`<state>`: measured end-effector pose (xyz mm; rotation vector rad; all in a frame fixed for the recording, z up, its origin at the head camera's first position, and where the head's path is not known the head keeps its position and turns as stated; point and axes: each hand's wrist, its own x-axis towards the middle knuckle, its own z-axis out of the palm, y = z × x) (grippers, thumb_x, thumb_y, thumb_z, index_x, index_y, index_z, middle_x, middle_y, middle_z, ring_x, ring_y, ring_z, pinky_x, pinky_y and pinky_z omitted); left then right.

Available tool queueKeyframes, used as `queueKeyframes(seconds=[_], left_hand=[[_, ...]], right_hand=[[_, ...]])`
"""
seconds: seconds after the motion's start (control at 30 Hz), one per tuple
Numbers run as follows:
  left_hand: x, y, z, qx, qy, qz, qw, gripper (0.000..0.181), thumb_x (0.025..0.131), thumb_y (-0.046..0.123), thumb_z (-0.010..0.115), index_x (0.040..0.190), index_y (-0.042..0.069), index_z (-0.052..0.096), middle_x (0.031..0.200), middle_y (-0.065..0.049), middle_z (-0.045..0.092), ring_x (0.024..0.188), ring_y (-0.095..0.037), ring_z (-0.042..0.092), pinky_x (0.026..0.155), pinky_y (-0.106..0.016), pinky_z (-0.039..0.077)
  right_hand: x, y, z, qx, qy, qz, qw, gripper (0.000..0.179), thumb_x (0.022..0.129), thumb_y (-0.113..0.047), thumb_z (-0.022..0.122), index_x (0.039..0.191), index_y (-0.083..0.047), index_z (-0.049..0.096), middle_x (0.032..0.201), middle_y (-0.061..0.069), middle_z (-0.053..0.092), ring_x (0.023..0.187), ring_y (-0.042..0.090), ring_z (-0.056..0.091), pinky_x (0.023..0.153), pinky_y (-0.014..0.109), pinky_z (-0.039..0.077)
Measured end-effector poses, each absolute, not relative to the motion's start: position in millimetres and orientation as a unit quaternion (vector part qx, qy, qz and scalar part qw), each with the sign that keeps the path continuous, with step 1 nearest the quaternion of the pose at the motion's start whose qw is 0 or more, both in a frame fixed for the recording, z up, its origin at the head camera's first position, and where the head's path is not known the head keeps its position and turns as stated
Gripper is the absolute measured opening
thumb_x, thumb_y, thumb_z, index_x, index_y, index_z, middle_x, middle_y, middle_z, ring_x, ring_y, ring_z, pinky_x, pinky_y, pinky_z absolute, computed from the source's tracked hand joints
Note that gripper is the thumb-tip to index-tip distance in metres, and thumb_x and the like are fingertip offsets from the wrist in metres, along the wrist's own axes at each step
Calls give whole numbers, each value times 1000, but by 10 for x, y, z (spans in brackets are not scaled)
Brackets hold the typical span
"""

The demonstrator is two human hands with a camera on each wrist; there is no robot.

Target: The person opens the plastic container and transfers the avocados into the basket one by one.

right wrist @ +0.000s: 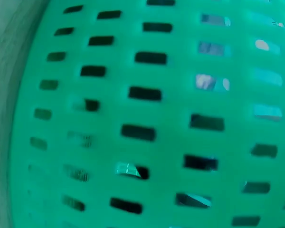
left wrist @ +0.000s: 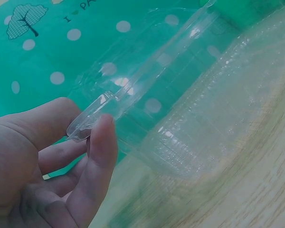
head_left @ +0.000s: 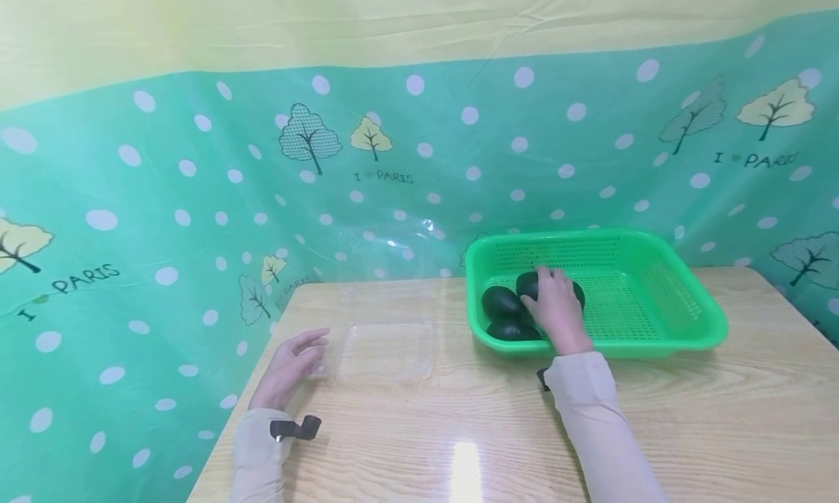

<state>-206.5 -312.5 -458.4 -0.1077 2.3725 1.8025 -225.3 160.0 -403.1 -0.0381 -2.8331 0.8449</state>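
In the head view a clear plastic clamshell box [head_left: 387, 351] stands on the table with its transparent lid raised behind it. My left hand [head_left: 291, 368] is at the box's left side; the left wrist view shows thumb and finger pinching the clear edge tab [left wrist: 92, 116]. Inside a green basket [head_left: 704, 310], my right hand [head_left: 558, 310] curls its fingers over a dark, glossy, egg-shaped fruit [head_left: 526, 283], like an avocado. Similar fruits [head_left: 502, 303] lie to its left and front, and dark skin [head_left: 579, 295] shows right of the hand. The right wrist view holds only the basket's slotted wall [right wrist: 171, 109].
The wood-grained table [head_left: 393, 445] carries the basket at its back right and the box left of it. A green dotted curtain [head_left: 511, 168] hangs close behind the table and along its left side.
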Motion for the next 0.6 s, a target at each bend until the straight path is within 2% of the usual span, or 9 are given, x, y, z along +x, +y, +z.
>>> queueKeyframes(seconds=[0.13, 0.33, 0.6], left_hand=[[-2084, -3131, -4590, -38, 792, 604, 83, 54, 93, 2, 53, 146, 7, 47, 145, -22, 47, 121, -30, 51, 83, -26, 57], [-2096, -3128, -4592, -41, 787, 610, 86, 54, 94, 3, 53, 148, 6, 44, 147, -22, 45, 122, -31, 51, 82, -25, 57], [-2092, -3131, -4611, -44, 794, 601, 80, 53, 93, 4, 53, 146, 7, 47, 145, -21, 48, 120, -28, 52, 84, -25, 57]], right_hand=[[-2256, 1607, -4047, -12, -960, 267, 78, 59, 94, -13, 67, 142, 10, 41, 137, 39, 41, 123, 56, 41, 90, 66, 49], [-2268, 1607, -4058, -15, -966, 250, 66, 45, 95, -9, 63, 133, 10, 51, 131, 35, 49, 119, 52, 46, 88, 63, 51], [-2268, 1621, -4060, -16, -968, 247, 50, 48, 96, -11, 62, 137, 10, 47, 134, 36, 46, 120, 52, 45, 87, 64, 51]])
